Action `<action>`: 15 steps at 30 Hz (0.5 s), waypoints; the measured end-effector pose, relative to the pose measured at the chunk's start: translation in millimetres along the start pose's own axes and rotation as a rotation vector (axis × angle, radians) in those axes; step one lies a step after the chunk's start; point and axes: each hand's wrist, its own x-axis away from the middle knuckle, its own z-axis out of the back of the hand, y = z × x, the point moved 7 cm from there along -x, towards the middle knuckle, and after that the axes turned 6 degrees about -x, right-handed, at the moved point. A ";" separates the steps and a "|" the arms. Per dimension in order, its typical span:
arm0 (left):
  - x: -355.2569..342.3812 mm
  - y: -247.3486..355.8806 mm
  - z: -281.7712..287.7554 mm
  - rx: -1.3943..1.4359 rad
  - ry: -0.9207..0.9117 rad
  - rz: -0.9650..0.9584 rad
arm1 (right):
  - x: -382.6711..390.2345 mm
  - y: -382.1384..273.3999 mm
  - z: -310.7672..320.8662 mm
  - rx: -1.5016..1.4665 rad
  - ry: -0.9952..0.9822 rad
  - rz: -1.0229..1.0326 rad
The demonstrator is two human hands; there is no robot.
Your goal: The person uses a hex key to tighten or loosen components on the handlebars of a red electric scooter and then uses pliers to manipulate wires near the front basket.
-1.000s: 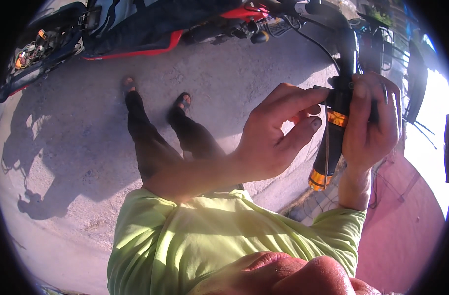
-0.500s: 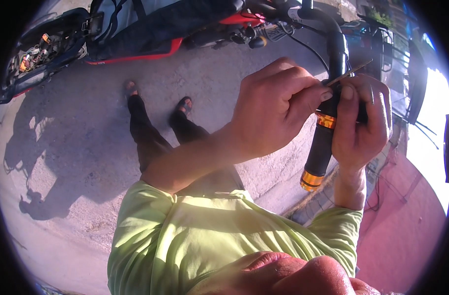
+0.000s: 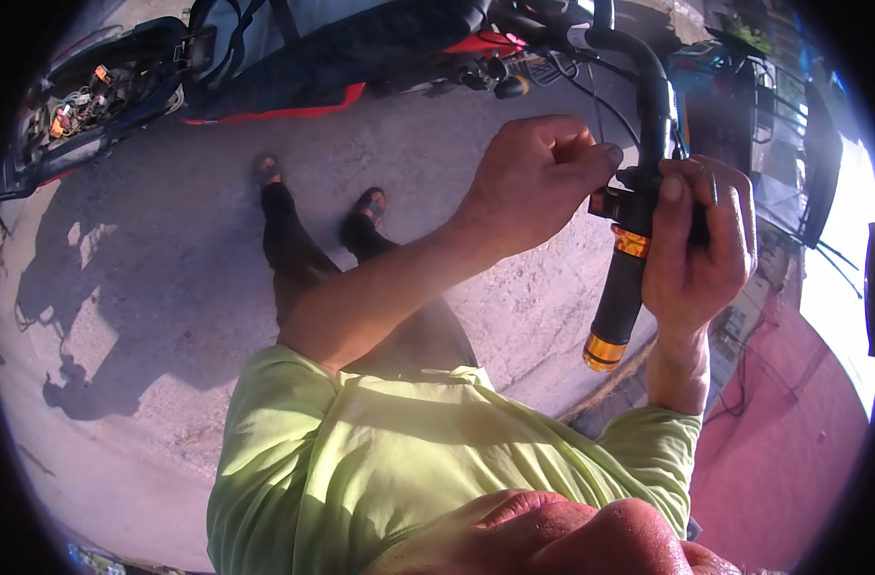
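Note:
My left hand (image 3: pixel 538 187) is closed in a pinch just left of a black handlebar (image 3: pixel 656 105). Whatever its fingers hold, if anything, is hidden; a faint thin line rises above them, and I cannot tell whether it belongs to the hand. My right hand (image 3: pixel 701 244) grips the right side of a black control clamp (image 3: pixel 634 204) fitted round the bar, its thumb pressed along the edge. Below the clamp, toward me, the bar ends in a black handlebar grip (image 3: pixel 618 302) with gold-orange rings. The far side of the clamp is covered by my right fingers.
A red and black vehicle body (image 3: pixel 332 57) with a long dark seat runs along the far side. At far left, an open black compartment (image 3: pixel 92 101) holds loose wiring. A dark cable (image 3: pixel 610 101) loops beside the handlebar. To the right is a pink surface (image 3: pixel 792 431).
My left hand has drawn back left and away from the clamp, uncovering its left part. The thin stick-like piece that crossed the bar from its fingertips no longer shows there. My right hand stays on the clamp.

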 end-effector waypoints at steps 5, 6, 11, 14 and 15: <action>3.2 -3.0 -4.5 0.091 -0.002 0.153 | 1.7 -1.3 2.8 0.001 0.013 -0.017; 3.1 -5.5 -5.0 0.116 -0.007 0.187 | 1.1 -1.2 2.6 0.004 0.011 -0.023; 7.0 -24.5 -9.4 0.363 -0.112 0.421 | -1.8 -0.7 2.1 -0.007 -0.011 -0.024; 5.1 -20.9 -6.1 0.381 -0.128 0.398 | -4.4 -0.7 8.1 -0.010 -0.012 -0.019; 3.0 -14.6 -2.9 0.356 -0.100 0.361 | -5.6 -0.3 11.1 -0.007 -0.009 -0.011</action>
